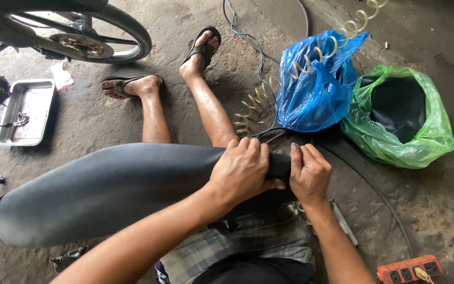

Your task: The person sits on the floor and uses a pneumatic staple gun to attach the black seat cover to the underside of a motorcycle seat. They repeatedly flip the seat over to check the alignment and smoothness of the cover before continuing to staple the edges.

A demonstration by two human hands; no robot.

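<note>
While both hands clamp, left grip (243,171), right grip (309,176), seemingly pinching seat (106,192) tip.

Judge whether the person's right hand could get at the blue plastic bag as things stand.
Probably yes: the right hand grips the seat's narrow end, and the blue plastic bag lies just ahead with only a coiled hose between them.

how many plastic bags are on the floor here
2: a blue plastic bag beyond the right hand, and a green plastic bag touching its right side with something black inside. Others may lie outside the view.
</note>
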